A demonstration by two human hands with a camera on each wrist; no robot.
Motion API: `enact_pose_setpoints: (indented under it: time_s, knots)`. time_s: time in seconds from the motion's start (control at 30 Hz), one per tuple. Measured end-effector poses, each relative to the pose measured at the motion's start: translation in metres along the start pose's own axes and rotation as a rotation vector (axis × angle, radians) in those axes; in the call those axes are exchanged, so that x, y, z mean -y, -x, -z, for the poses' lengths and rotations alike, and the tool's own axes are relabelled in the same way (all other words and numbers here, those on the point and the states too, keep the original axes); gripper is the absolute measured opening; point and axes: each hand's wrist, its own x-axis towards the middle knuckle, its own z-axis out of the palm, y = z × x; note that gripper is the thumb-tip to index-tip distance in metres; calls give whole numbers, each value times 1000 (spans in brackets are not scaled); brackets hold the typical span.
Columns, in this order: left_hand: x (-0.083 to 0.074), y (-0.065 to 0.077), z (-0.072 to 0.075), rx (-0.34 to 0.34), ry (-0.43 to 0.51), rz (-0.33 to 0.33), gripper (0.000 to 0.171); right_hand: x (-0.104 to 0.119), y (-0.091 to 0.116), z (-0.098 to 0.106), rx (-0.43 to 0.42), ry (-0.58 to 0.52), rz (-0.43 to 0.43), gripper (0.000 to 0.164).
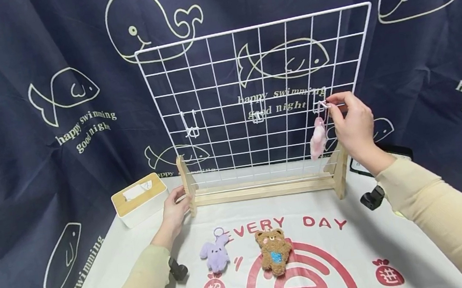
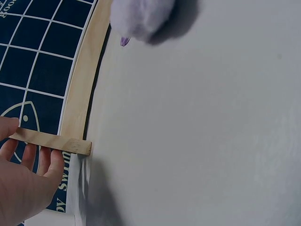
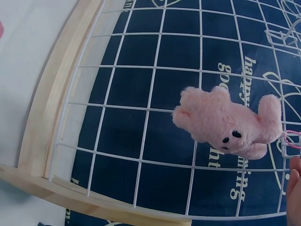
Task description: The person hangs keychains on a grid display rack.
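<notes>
My left hand [image 1: 176, 207] grips the upright wooden end of the grid stand [image 1: 263, 191], thumb on one face and fingers on the other in the left wrist view. At the right side of the white wire grid [image 1: 264, 81], my right hand [image 1: 354, 120] pinches the top of a pink plush rabbit keychain [image 1: 318, 140] at a white hook. The plush [image 3: 230, 122] hangs by its pink cord in front of the wires, its long ears towards the cord. A purple plush keychain [image 1: 216, 254] and a brown bear plush [image 1: 274, 251] lie on the table before the stand.
Two more white hooks hang on the grid, a left one [image 1: 190, 125] and a middle one [image 1: 257, 117]. A tissue box [image 1: 142, 199] stands left of the stand. A dark-edged device [image 1: 394, 154] lies behind my right forearm. A dark whale-print curtain [image 1: 67, 34] backs the table.
</notes>
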Motion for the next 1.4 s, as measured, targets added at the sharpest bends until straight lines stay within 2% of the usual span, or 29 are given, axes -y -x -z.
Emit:
enact_pose_setpoints:
  time_s: [0.43,0.73,0.9,1.13,1.4]
  knots:
    - [1,1,-1,-14,2,-3,48,2,17,12,-30,-118,-7,16]
    - [2,0,-1,-19,-6,-7,47,10,43,13,5,-161,66,14]
    - [2,0,0,-14,-16,-9,47,11,59,7,79,-197,106,13]
    - [1,1,0,-2,-20,-7,47,7,83,-4,228,-246,165,19]
    - [1,0,0,-7,-9,-2,48,6,111,-18,402,-204,171,20]
